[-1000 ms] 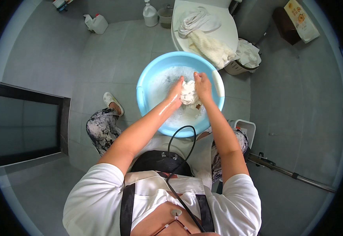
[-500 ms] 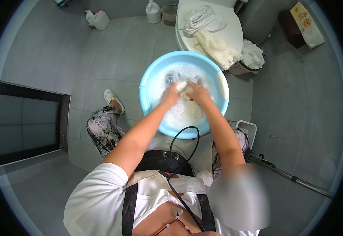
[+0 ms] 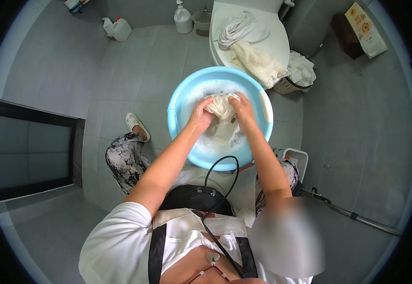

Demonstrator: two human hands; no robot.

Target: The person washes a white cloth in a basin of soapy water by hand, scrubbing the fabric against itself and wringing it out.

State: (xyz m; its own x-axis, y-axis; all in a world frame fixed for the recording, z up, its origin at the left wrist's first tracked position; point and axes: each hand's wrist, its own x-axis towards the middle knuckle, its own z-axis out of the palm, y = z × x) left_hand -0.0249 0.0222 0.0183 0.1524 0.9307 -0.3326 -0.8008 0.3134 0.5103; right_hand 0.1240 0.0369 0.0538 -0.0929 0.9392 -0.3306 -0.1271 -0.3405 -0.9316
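A light blue basin (image 3: 173,120) with foamy water (image 3: 201,144) stands in front of me. Over the suds, a wet cream-white cloth (image 3: 222,110) is bunched between my hands, its lower part trailing down into the water. My left hand (image 3: 201,116) grips the cloth's left side. On the other side, my right hand (image 3: 243,110) has its fingers closed on the cloth near the top. A small dark brown spot shows on the cloth between the hands.
Beyond the basin, a white toilet (image 3: 219,57) has a grey-white cloth (image 3: 244,29) and a cream knitted cloth (image 3: 258,61) on its lid. A lined waste bin (image 3: 289,86) stands beside it. A pump bottle (image 3: 183,20) and jug (image 3: 120,30) are by the far wall. A black cable (image 3: 238,165) loops near the basin's front.
Both hands have risen from the suds with the bunched cloth, which now shows above the foam. Before, it was mostly under water and a white piece showed by my left fingers.
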